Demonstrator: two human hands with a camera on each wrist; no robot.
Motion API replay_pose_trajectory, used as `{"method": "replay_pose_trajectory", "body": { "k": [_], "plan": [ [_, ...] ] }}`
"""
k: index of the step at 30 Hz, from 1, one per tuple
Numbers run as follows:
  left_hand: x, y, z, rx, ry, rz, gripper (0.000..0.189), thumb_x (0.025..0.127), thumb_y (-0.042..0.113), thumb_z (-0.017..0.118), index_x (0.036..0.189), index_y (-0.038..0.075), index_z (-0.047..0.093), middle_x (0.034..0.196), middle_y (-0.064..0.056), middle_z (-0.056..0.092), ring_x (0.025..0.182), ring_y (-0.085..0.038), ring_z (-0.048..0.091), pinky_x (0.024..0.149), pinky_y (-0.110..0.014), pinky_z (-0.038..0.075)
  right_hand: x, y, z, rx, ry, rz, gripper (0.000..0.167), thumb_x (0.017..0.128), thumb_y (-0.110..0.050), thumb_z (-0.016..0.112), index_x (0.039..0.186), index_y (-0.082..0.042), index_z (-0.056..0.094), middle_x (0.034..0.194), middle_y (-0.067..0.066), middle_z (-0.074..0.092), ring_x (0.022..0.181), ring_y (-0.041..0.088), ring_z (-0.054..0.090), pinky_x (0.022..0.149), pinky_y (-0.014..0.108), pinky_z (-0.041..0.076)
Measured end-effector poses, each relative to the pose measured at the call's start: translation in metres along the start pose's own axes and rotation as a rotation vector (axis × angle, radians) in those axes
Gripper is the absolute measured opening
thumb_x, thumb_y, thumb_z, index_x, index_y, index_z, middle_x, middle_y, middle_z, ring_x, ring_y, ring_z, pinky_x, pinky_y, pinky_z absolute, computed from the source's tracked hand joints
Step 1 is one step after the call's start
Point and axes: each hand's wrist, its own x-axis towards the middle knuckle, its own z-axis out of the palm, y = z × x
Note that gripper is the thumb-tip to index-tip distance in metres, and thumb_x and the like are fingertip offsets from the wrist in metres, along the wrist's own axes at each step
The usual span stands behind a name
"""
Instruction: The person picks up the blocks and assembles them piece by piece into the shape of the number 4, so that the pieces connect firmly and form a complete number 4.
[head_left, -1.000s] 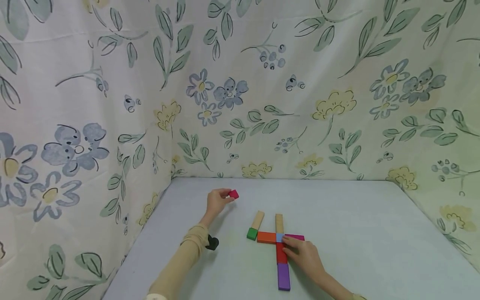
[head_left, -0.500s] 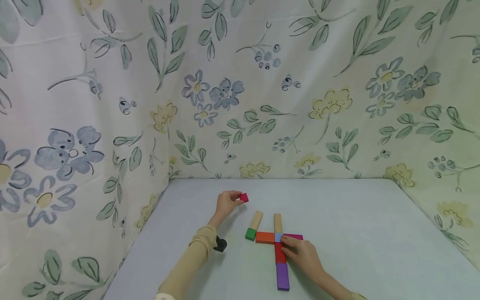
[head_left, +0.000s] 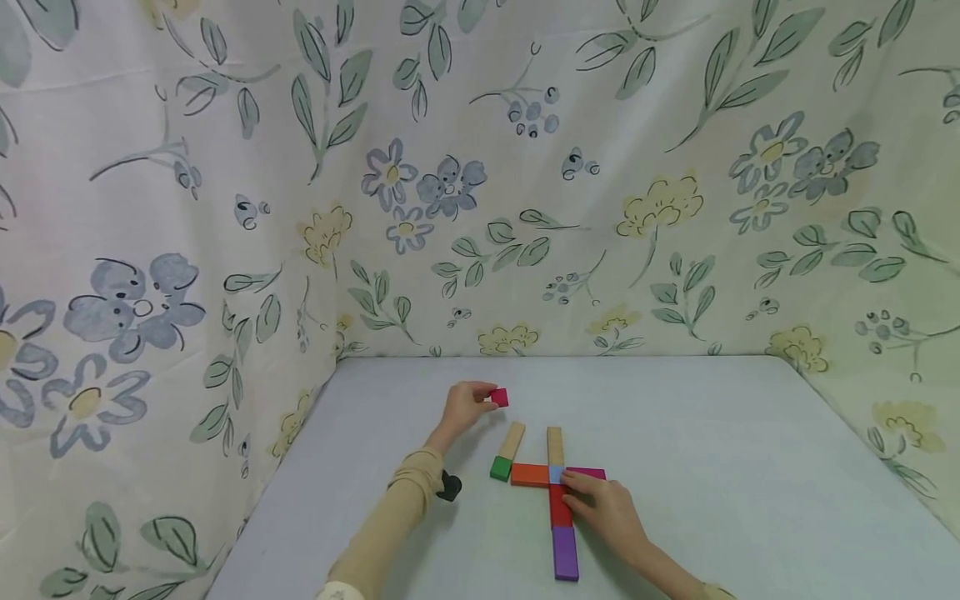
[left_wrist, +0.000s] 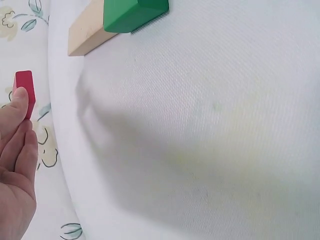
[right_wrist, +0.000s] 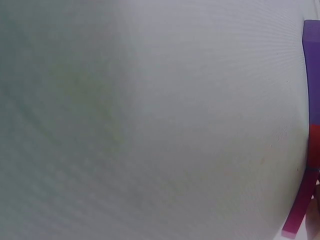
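My left hand point(head_left: 466, 406) pinches a small crimson block point(head_left: 499, 397) between thumb and fingers, raised off the table near its far edge. In the left wrist view the crimson block point(left_wrist: 25, 90) sticks up past the thumb. My right hand point(head_left: 611, 512) rests at the cross of blocks, its fingertips touching the light blue block point(head_left: 556, 475) and the red block point(head_left: 560, 507). Around the blue block lie an orange block point(head_left: 530, 475), a magenta block point(head_left: 588, 473) and a plain wooden block point(head_left: 555, 446). A purple block point(head_left: 566, 553) extends the red one toward me.
Left of the cross, a green block point(head_left: 502, 468) meets the end of a slanted plain wooden block point(head_left: 513, 440). A dark object point(head_left: 450, 486) sits at my left wrist. The white table point(head_left: 712, 467) ends at a floral cloth point(head_left: 570, 275) behind and at the sides.
My left hand has carried the crimson block to the right, toward the far side of the plain wooden blocks. My right hand and the laid blocks have stayed in place.
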Motion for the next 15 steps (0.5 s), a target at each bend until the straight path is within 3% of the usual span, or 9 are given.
{"method": "replay_pose_trajectory", "body": {
  "k": [15],
  "plan": [
    [0.003, 0.010, 0.021, 0.029, -0.088, 0.049, 0.033, 0.083, -0.001, 0.069, 0.116, -0.001, 0.066, 0.116, -0.016, 0.068, 0.109, -0.029, 0.063, 0.091, -0.037, 0.053, 0.000, -0.001, 0.000, 0.004, -0.008, -0.003, 0.033, 0.074, -0.008, 0.078, 0.107, -0.007, 0.073, 0.106, 0.003, 0.073, 0.101, 0.021, 0.068, 0.083, 0.036, 0.055]
  ]
}}
